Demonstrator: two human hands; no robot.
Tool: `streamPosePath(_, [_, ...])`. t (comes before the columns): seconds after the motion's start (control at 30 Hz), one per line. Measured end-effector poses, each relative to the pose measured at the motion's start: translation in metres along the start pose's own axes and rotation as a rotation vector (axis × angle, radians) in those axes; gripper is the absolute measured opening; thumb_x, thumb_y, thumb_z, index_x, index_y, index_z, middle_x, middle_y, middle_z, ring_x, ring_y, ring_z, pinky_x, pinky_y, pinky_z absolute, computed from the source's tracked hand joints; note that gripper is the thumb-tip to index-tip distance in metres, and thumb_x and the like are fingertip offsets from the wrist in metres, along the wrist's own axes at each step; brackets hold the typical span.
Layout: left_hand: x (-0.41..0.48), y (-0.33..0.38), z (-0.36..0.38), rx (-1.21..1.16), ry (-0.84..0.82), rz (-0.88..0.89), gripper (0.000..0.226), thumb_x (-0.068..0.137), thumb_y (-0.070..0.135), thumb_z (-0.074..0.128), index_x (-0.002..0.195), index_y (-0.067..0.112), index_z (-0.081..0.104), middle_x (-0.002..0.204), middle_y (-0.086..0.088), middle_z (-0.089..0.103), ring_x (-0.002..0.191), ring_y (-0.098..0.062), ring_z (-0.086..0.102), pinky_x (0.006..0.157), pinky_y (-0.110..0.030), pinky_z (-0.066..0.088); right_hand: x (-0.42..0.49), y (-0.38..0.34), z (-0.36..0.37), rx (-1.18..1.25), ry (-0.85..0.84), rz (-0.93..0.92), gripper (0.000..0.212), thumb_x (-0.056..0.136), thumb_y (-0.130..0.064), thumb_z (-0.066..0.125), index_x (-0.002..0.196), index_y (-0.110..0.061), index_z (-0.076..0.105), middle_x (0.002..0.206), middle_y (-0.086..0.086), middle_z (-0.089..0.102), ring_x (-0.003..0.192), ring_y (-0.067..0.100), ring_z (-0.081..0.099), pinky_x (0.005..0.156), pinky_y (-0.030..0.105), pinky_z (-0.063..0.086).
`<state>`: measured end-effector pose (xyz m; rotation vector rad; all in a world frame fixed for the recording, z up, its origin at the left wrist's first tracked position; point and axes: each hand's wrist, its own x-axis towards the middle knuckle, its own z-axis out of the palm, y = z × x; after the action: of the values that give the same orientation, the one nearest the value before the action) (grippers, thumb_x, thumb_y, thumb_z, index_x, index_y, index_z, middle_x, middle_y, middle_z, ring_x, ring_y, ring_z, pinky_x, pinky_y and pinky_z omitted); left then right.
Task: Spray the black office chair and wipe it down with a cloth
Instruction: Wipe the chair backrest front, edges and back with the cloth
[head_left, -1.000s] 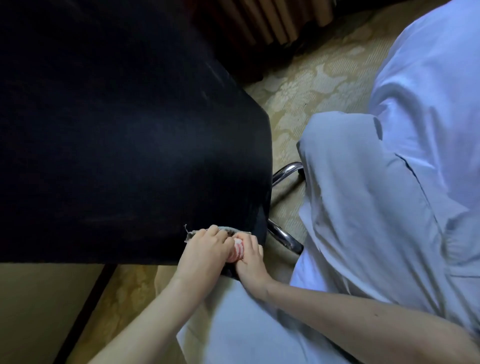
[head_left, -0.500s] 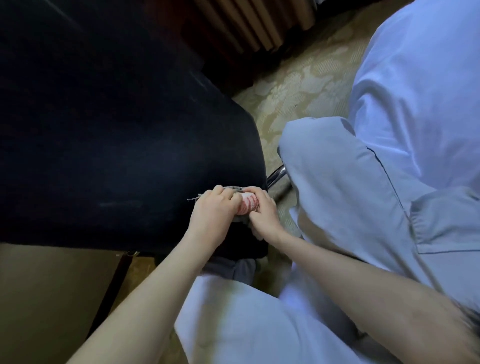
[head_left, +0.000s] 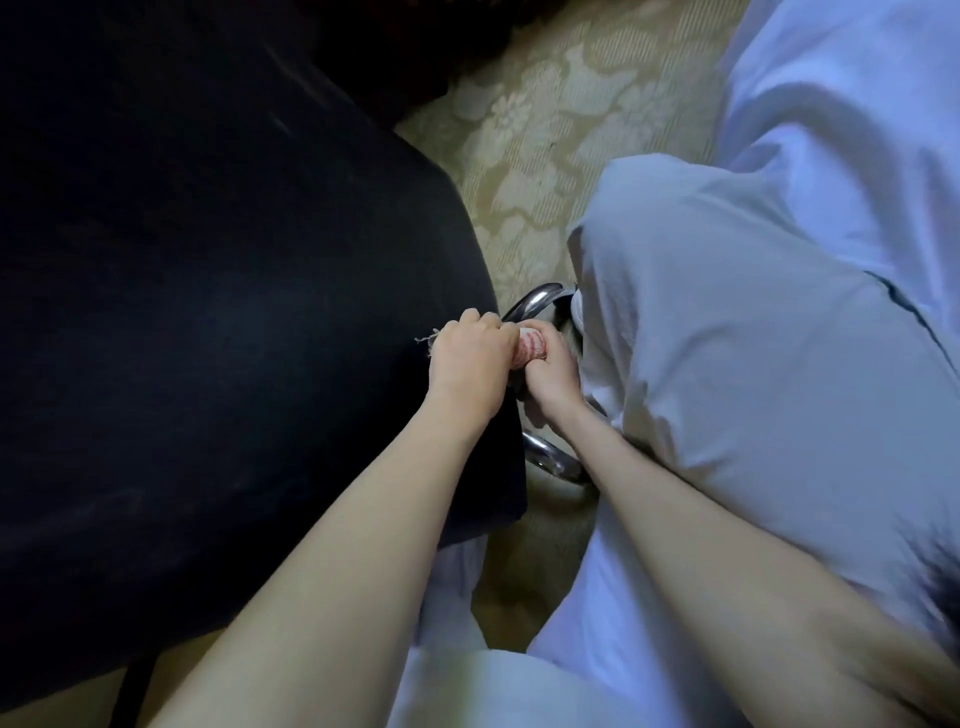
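The black office chair (head_left: 208, 322) fills the left half of the view, its dark padded surface seen from above. My left hand (head_left: 470, 364) presses on the chair's right edge, closed over a cloth whose frayed threads poke out at its left side. The cloth (head_left: 687, 347) shows as a rolled pink-and-white bundle between both hands. My right hand (head_left: 550, 371) grips that bundle from the right, just off the chair's edge. No spray bottle is in view.
A chrome chair frame tube (head_left: 550, 457) curves below and behind my hands. My knee in light blue trousers (head_left: 727, 338) sits close on the right. Patterned beige carpet (head_left: 545, 130) lies beyond. A dark chair leg (head_left: 132, 686) runs down at lower left.
Both hands, still closed on the cloth, have slid along the chair's right edge away from the near corner. The head camera has shifted, showing more of my arms.
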<state>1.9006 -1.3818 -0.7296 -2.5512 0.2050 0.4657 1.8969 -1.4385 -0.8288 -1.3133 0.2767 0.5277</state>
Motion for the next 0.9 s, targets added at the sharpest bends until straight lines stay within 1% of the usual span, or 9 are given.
streamPosePath(0.1, [0.018,-0.001,0.003,0.034,-0.07,-0.015,0.023,0.095,0.011,0.046,0.117,0.014,0.053,0.118,-0.004,0.055,0.111,-0.024,0.047,0.084,-0.031,0.038,0.018,0.009,0.009,0.003,-0.064,0.08,0.028,0.072,-0.012,0.043,0.086,-0.031,0.058,0.092,-0.008,0.063,0.088,0.012,0.057,0.07,0.022,0.043])
streamPosePath(0.2, [0.024,-0.003,0.003,0.019,-0.13,-0.052,0.025,0.093,0.011,0.048,0.117,0.015,0.053,0.118,-0.004,0.056,0.113,-0.024,0.047,0.084,-0.031,0.038,0.022,0.01,0.014,0.046,-0.088,0.134,0.025,0.063,-0.019,0.042,0.079,-0.03,0.058,0.085,-0.009,0.062,0.081,0.009,0.054,0.071,0.024,0.043])
streamPosePath(0.33, [0.003,0.001,0.002,0.048,-0.145,-0.019,0.028,0.094,0.012,0.047,0.121,0.016,0.051,0.122,-0.003,0.056,0.113,-0.023,0.047,0.085,-0.031,0.038,0.004,0.021,0.019,0.062,-0.074,0.106,0.025,0.063,-0.024,0.043,0.081,-0.033,0.058,0.107,0.006,0.06,0.092,0.016,0.056,0.078,0.03,0.048])
streamPosePath(0.4, [-0.016,0.005,0.003,0.048,-0.142,-0.004,0.026,0.095,0.014,0.046,0.121,0.016,0.051,0.124,-0.002,0.055,0.113,-0.023,0.047,0.087,-0.031,0.038,-0.012,0.031,0.019,0.014,-0.088,0.123,0.027,0.062,-0.038,0.043,0.084,-0.039,0.058,0.113,0.004,0.058,0.1,0.02,0.058,0.09,0.043,0.049])
streamPosePath(0.47, [-0.041,0.01,0.001,0.042,-0.156,0.016,0.025,0.097,0.019,0.046,0.122,0.017,0.05,0.126,-0.002,0.054,0.113,-0.022,0.047,0.088,-0.031,0.037,-0.037,0.04,0.018,-0.047,-0.105,0.135,0.029,0.065,-0.043,0.042,0.09,-0.041,0.057,0.113,-0.001,0.055,0.105,0.02,0.056,0.095,0.046,0.047])
streamPosePath(0.6, [-0.097,0.019,-0.006,0.03,-0.221,0.045,0.026,0.099,0.02,0.039,0.124,0.017,0.046,0.13,-0.003,0.048,0.119,-0.023,0.041,0.094,-0.032,0.033,-0.095,0.055,0.018,-0.134,-0.123,0.125,0.022,0.088,-0.021,0.044,0.105,-0.031,0.054,0.118,-0.001,0.05,0.116,0.023,0.044,0.102,0.035,0.035])
streamPosePath(0.73, [-0.143,0.022,-0.026,0.041,-0.259,0.067,0.026,0.098,0.016,0.036,0.123,0.016,0.044,0.128,-0.003,0.048,0.12,-0.024,0.039,0.096,-0.032,0.031,-0.136,0.063,0.025,-0.189,-0.142,0.131,0.027,0.092,-0.012,0.042,0.115,-0.021,0.052,0.124,0.003,0.047,0.117,0.026,0.037,0.096,0.032,0.03])
streamPosePath(0.83, [-0.168,0.018,-0.042,0.039,-0.27,0.059,0.025,0.09,0.018,0.051,0.114,0.017,0.05,0.117,-0.001,0.052,0.112,-0.023,0.046,0.091,-0.031,0.036,-0.164,0.054,0.034,-0.124,-0.149,0.143,0.029,0.087,-0.028,0.042,0.114,-0.025,0.051,0.121,-0.002,0.046,0.115,0.022,0.036,0.102,0.037,0.031])
streamPosePath(0.9, [-0.178,0.011,-0.054,-0.006,-0.229,0.063,0.033,0.059,0.021,0.08,0.086,0.018,0.061,0.087,0.001,0.062,0.084,-0.021,0.057,0.07,-0.03,0.045,-0.175,0.048,0.041,-0.102,-0.143,0.111,0.026,0.089,-0.022,0.047,0.115,-0.024,0.051,0.12,-0.002,0.046,0.112,0.023,0.036,0.102,0.039,0.032])
